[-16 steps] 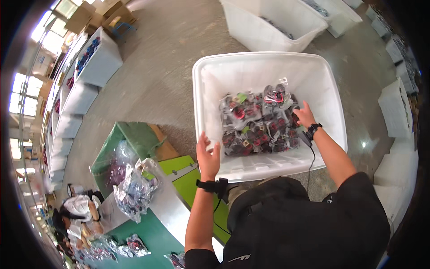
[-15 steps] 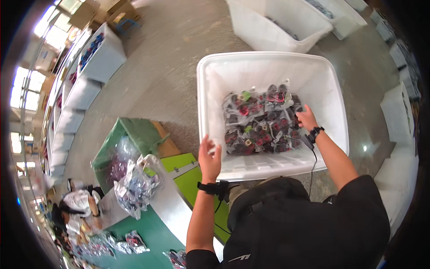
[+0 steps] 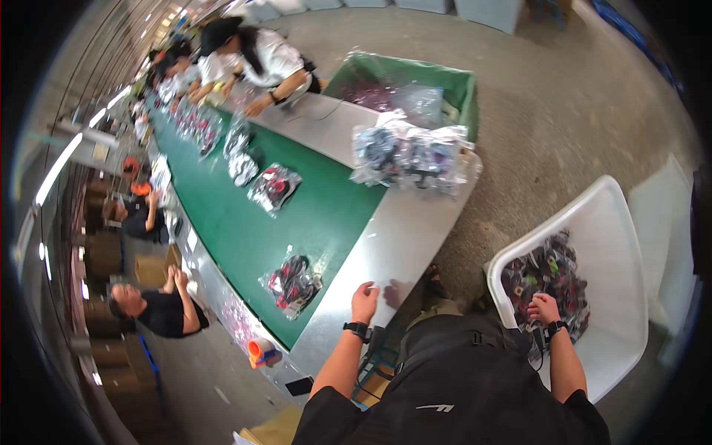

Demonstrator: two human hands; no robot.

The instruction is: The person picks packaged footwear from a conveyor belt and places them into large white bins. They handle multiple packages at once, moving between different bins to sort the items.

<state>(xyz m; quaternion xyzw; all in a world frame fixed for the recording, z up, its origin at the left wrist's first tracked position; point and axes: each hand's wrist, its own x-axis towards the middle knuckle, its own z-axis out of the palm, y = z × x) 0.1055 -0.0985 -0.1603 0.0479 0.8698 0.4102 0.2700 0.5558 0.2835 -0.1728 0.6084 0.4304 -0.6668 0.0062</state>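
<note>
My left hand (image 3: 365, 302) hovers by the bare metal end (image 3: 335, 321) of a conveyor table, its fingers loosely bent and apart, with nothing seen in it. Over the near side of a white plastic bin (image 3: 610, 194) is my right hand (image 3: 544, 308), fingers half curled and apart, holding nothing visible. Several clear-bagged dark and red items (image 3: 550, 259), which look like shoes, fill the bin's bottom. Nearest to my left hand on the green belt (image 3: 343, 233) lies one similar bag (image 3: 291, 285). Another bag (image 3: 274, 187) rests farther along.
Clear bags of bluish-grey items (image 3: 410, 154) sit on the metal corner beside a green-lined box (image 3: 463, 96). A co-worker in white (image 3: 271, 63) works along the far side, and a person in black (image 3: 172, 311) stands left. An orange tape roll (image 3: 259, 350) and a phone (image 3: 300, 386) lie on the near edge.
My view has swung left from the bin to the conveyor, so the bin now appears at the right. My left hand has gone from the bin's rim to the metal table end.
</note>
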